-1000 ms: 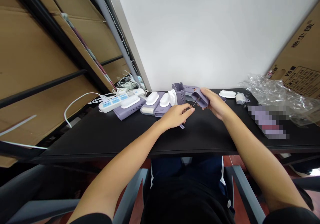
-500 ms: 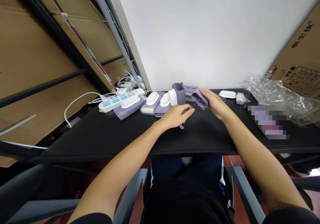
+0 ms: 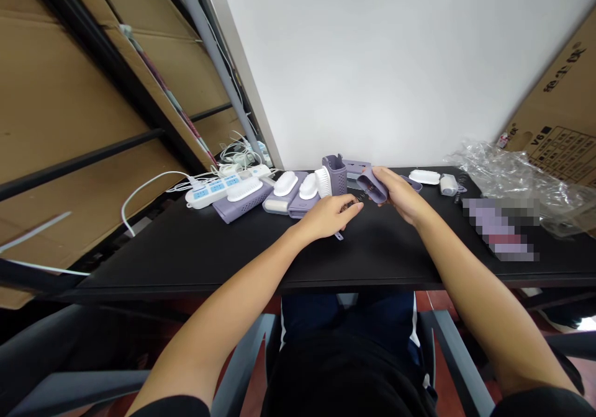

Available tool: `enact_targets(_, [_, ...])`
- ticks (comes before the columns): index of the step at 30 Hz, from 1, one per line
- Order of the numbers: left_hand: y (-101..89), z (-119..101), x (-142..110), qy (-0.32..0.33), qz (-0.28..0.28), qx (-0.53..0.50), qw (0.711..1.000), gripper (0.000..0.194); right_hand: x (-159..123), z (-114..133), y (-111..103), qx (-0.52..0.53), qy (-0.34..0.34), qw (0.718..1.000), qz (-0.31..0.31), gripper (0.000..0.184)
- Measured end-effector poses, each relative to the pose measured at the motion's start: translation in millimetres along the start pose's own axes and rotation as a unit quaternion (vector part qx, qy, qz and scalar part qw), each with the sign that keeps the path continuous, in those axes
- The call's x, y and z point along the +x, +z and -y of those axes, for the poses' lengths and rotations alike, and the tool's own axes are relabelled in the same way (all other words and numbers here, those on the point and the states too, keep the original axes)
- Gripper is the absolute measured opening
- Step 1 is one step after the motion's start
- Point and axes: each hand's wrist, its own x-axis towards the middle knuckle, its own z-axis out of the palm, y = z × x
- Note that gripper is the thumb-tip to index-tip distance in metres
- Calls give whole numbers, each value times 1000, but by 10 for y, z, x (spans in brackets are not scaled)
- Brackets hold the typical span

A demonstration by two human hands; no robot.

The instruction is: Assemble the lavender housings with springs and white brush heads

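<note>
Lilac plastic holder (image 3: 371, 186) gripped by right hand (image 3: 404, 197), fingers curled round; left hand (image 3: 328, 216) pinching coil spring (image 3: 365, 191).

Lavender plastic holder (image 3: 371, 186) with coiled spring (image 3: 364, 192)

This space is reading as a storeroom-style workroom rather than a home. Corrugated cardboard sheets (image 3: 56, 94) are standing behind a dark metal shelving rack (image 3: 95, 63), and a printed carton (image 3: 559, 107) is leaning in at the right. A black worktable (image 3: 382, 255) is carrying 1 power strip (image 3: 214, 190) with white cables, loose clear plastic wrap (image 3: 512, 178) and a row of lilac plastic pieces (image 3: 237, 206). A white wall (image 3: 372, 63) is rising behind the table, and a grey-armed chair (image 3: 460, 355) is standing on red floor tiles (image 3: 440, 342).
</note>
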Motion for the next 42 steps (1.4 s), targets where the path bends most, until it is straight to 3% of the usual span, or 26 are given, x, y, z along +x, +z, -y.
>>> enact_targets(42, [-2,47,25,32,-40,3,999,37,-72,-43,116,-82,-70,994,34,45])
